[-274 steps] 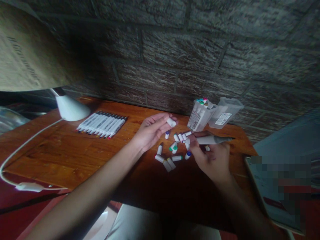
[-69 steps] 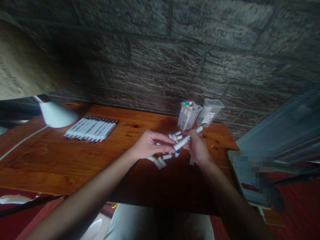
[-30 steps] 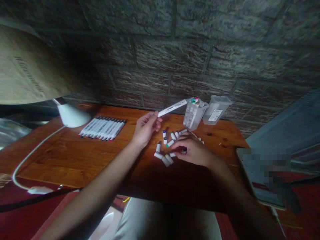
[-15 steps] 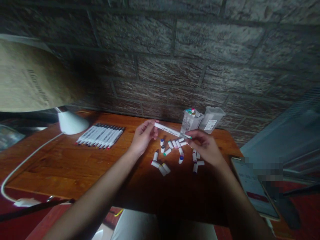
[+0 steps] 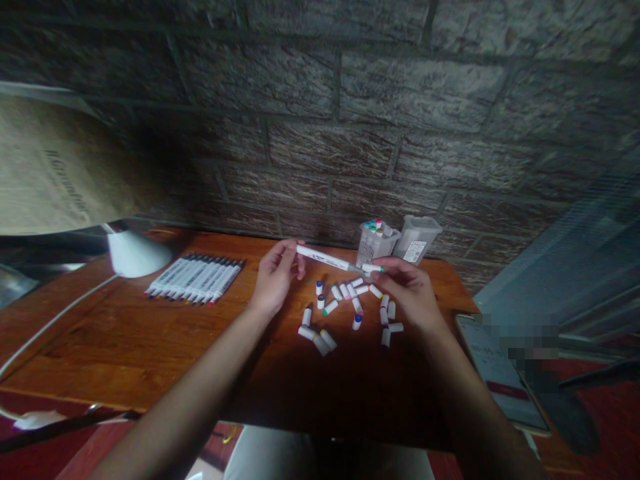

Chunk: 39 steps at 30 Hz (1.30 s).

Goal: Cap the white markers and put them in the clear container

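My left hand (image 5: 278, 275) pinches the rear end of a white marker (image 5: 325, 259), whose grey tip points right. Between the fingers of my right hand (image 5: 407, 283) is a white marker cap (image 5: 373, 268) with a green end, close to the tip; whether they touch I cannot tell. On the wooden table below lie several loose white caps (image 5: 331, 307) with coloured ends, among them blue, green, yellow and red. A row of capped markers (image 5: 195, 279) lies side by side to the left of my left hand.
Behind my right hand stand two clear plastic containers; the left container (image 5: 367, 252) has coloured-end pieces in it, beside the right container (image 5: 417, 240). A lamp (image 5: 137, 255) stands at the left. A tablet (image 5: 500, 373) lies at the right edge. A brick wall (image 5: 300, 147) rises behind the table.
The green-ended cap now shows more plainly at the marker's tip, held in my right fingers. My view has shifted slightly, moving everything a little left in the picture. Both grips stay the same.
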Tool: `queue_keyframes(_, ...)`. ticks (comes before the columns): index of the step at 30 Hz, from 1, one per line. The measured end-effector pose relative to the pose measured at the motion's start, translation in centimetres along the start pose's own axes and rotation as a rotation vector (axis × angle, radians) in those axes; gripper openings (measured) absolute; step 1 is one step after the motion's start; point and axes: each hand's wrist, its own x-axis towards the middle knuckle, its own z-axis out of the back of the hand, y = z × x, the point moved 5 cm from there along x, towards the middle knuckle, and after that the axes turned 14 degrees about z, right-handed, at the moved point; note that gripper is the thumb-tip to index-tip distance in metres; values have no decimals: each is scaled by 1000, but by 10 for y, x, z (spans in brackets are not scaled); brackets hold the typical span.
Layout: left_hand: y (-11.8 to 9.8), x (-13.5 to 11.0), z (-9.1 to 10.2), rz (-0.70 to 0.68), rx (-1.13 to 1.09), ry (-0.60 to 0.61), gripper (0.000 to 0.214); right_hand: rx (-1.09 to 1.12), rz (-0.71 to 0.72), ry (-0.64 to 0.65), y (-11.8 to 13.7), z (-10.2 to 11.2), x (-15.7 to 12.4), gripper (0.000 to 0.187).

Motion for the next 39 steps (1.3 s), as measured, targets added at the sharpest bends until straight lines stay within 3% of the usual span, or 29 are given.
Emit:
queue_keyframes(4,-1,-2,-3,-30,57,2,28,-2,-21,-15,-2,0,1,26)
queue_keyframes(10,-4,1,4,-38,-34,-39,27,-49,28,-133,1,15,6,25)
queue_keyframes(16,-4,0,1,-39,1,-27,28,-28,-21,-59,-3,6,2,27)
queue_keyframes(21,-2,-5,-7,-73,169,28,29,-21,-30,-29,-1,-2,2,27)
queue_keyframes(29,-8,0,4,-87,53,-47,29,-106,58,-183,7,19,7,23)
queue_keyframes(39,-4,-3,-2,-53,61,-14,28,-46,-15,-17,-2,-1,1,27)
